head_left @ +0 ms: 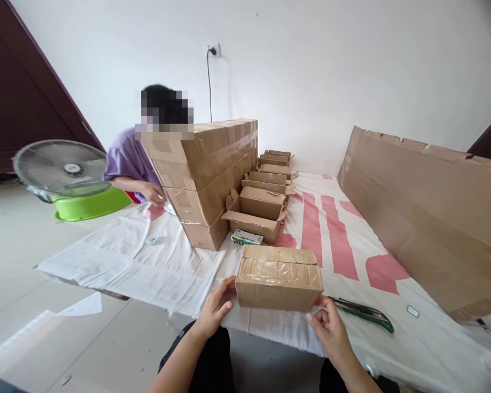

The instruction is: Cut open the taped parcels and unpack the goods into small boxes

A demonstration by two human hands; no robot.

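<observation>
A closed cardboard box (278, 284) with clear tape over its top sits at the near edge of the cloth-covered table. My left hand (213, 310) is at its left end, fingers against the side and thumb apart. My right hand (330, 332) holds the lower right corner, its fingertips partly hidden by the box. Just right of that hand lies a green utility knife (366, 314). Behind the box is a small white-and-green packet (247, 237).
Taped boxes (210, 169) are stacked at left. Behind the packet, several open boxes (256, 215) run toward the wall. A large cardboard sheet (425, 218) leans at right. Across the table sits a person in a purple shirt (125, 155), beside a fan (61, 169).
</observation>
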